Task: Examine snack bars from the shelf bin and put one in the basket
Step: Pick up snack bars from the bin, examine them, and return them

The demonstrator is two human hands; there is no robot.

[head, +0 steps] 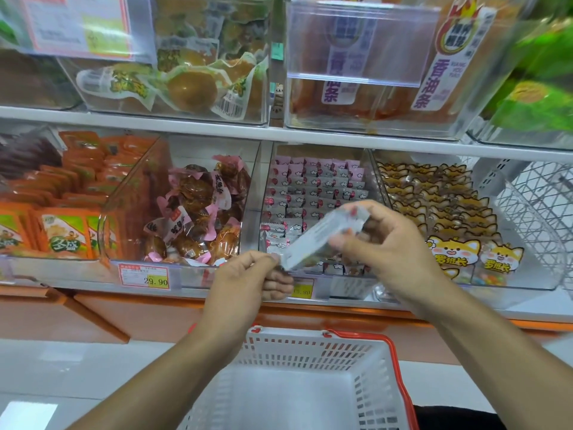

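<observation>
A white-wrapped snack bar (322, 238) is held tilted in front of the shelf bin, blurred by motion. My left hand (251, 282) pinches its lower left end. My right hand (375, 246) grips its upper right end with fingers and thumb curled round it. Behind them the clear shelf bin (310, 190) holds several rows of pink-and-white snack bars. The white basket (297, 352) with red handles sits below my forearms, and no item shows inside it.
Clear bins flank the snack bar bin: brown vacuum-packed snacks (192, 212) to the left, orange packets (62, 206) further left, fox-printed packs (440, 206) to the right. A white wire rack (539, 206) stands at far right. An upper shelf carries more bins. Price tags (144, 276) line the shelf edge.
</observation>
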